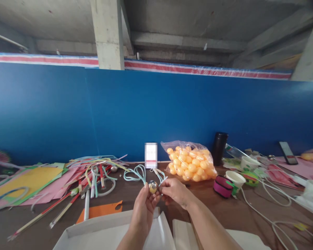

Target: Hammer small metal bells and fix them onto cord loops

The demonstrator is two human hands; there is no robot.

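My left hand (143,208) is closed around a small shiny metal ball (153,187), pinching it at the fingertips. My right hand (175,191) pinches beside the ball, where a pale blue cord (135,173) meets it. The cord loops away over the brown table (208,205) toward the blue wall. Both hands hover above an open white cardboard box (99,232) at the table's near edge.
A clear bag of orange balls (190,163) lies behind the hands, with a black cylinder (220,147) to its right. A heap of coloured tubes and sticks (96,173) and paper sheets (28,180) fills the left. Paper cups (236,177), a magenta case (222,186) and white cables (271,208) lie right.
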